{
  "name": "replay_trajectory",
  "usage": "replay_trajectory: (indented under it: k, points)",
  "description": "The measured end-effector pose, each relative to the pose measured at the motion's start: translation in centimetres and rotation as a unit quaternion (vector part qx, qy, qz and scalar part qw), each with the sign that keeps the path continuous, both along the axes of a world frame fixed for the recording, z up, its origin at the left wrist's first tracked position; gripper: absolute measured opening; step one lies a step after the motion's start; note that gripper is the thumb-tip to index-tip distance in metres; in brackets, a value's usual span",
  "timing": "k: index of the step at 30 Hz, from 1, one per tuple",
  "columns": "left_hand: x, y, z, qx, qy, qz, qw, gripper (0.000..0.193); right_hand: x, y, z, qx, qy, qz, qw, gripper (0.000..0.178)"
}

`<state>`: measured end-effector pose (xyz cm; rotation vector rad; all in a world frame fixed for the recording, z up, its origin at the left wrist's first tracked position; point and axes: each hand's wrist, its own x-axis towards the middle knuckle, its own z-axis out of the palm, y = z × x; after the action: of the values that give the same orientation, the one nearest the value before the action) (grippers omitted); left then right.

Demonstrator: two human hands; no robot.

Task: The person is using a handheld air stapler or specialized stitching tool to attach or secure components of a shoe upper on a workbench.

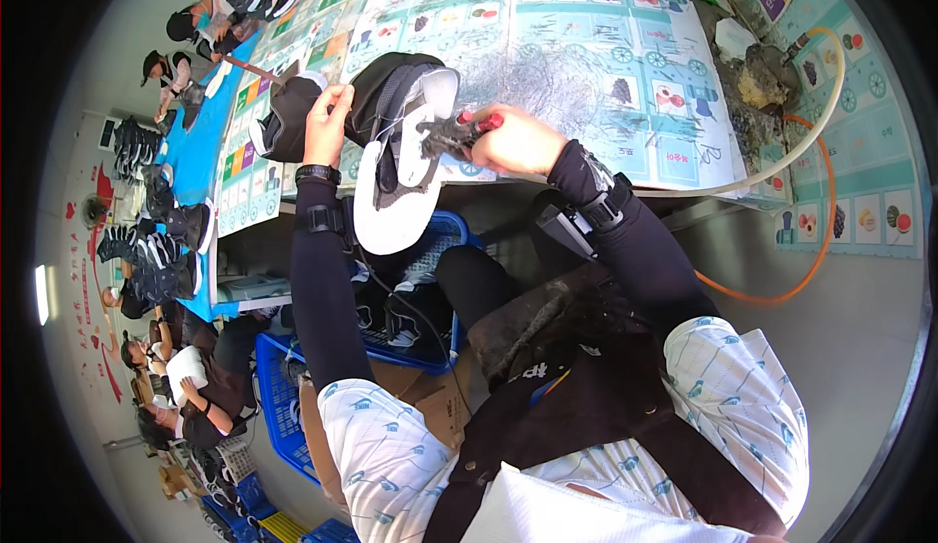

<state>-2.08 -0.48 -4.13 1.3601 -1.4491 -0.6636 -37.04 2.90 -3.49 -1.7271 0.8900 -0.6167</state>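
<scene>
A black-and-white sneaker (391, 88) lies near the table's front edge, and its white sole (396, 213) juts past that edge toward me. My right hand (523, 142) grips a dark, grimy tool (447, 138) with red handle ends, its head against the white part of the shoe. Whether it is pliers or a brush I cannot make out. Between this sneaker and a second black shoe (291, 118) on its left, my left hand (326, 128) is raised with fingers pinched together. What lies in that pinch, if anything, is hidden.
Pictured sheets cover the scuffed table (557, 84). A pale hose (831, 88) and an orange hose (831, 211) curve along its right side. Below stand blue baskets (278, 396) holding shoes. At the left, several people work along a blue table (195, 152) with shoes on it.
</scene>
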Motion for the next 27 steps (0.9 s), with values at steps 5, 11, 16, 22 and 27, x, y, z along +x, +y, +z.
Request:
replay_trajectory:
  k: [5, 11, 16, 22, 27]
  points:
    - [-0.1, 0.4, 0.2, 0.006, 0.009, 0.007, 1.000, 0.022, 0.4, 0.6, 0.3, -0.058, 0.034, -0.060, 0.996, 0.026]
    - [0.0, 0.1, -0.1, -0.016, 0.007, 0.006, 1.000, 0.022, -0.2, 0.9, -1.4, -0.204, 0.040, 0.127, 0.970, 0.010]
    - [0.2, 0.3, -0.4, -0.011, 0.008, 0.005, 1.000, 0.022, -0.1, 1.1, -1.8, -0.416, 0.023, 0.080, 0.905, 0.009]
    - [0.2, 0.1, -0.4, -0.006, 0.020, 0.004, 1.000, 0.021, 0.1, 1.6, -1.4, -0.284, 0.038, -0.064, 0.956, 0.015]
    - [0.2, 0.1, -0.3, -0.010, 0.008, 0.005, 1.000, 0.021, -0.5, 2.1, -0.9, -0.078, 0.032, 0.062, 0.995, 0.017]
